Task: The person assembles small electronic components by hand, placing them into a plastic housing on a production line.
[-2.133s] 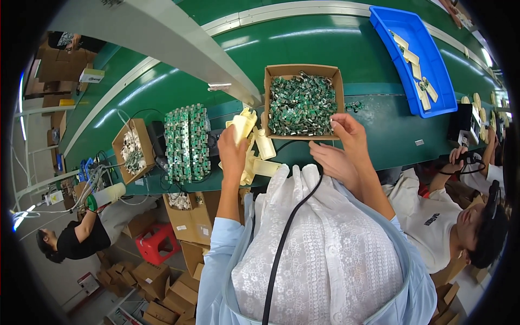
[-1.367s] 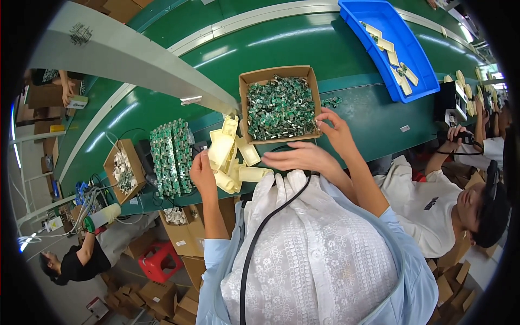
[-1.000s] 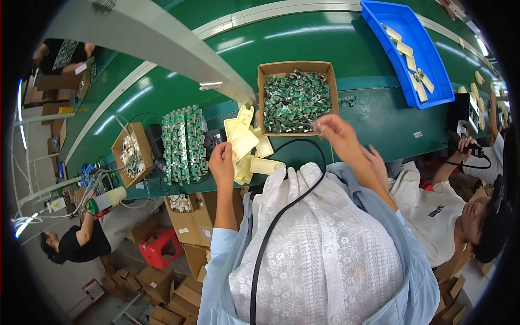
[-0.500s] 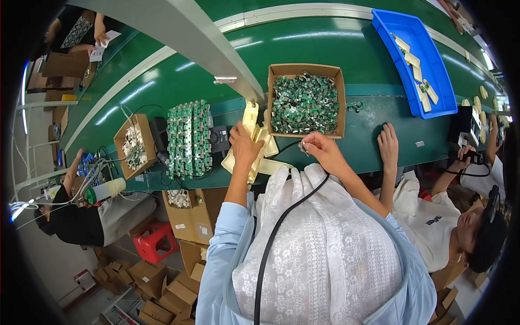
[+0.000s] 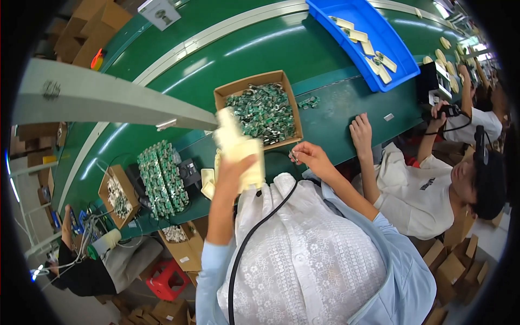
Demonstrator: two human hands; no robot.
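Note:
My left hand (image 5: 236,171) is wrapped round a stack of cream plastic casings (image 5: 245,149), blurred by motion and raised at the near left corner of a cardboard box (image 5: 295,115). Small green circuit boards (image 5: 266,112) with metal connectors fill that box. Near the table's front edge, my right hand (image 5: 314,158) pinches a small circuit board (image 5: 293,157), largely covered by the fingers. More cream casings (image 5: 208,183) lie on the table beside my left wrist.
A grey post (image 5: 124,100) slants in from the left. Circuit board panels (image 5: 161,181) stand beyond my left forearm. A blue tray (image 5: 400,57) with cream casings sits at the far right. A co-worker's hand (image 5: 361,134) rests on the table to my right.
My left hand has lifted a stack of casings off the table. My right hand still pinches the small board. The view has turned, shifting the box and tray leftward.

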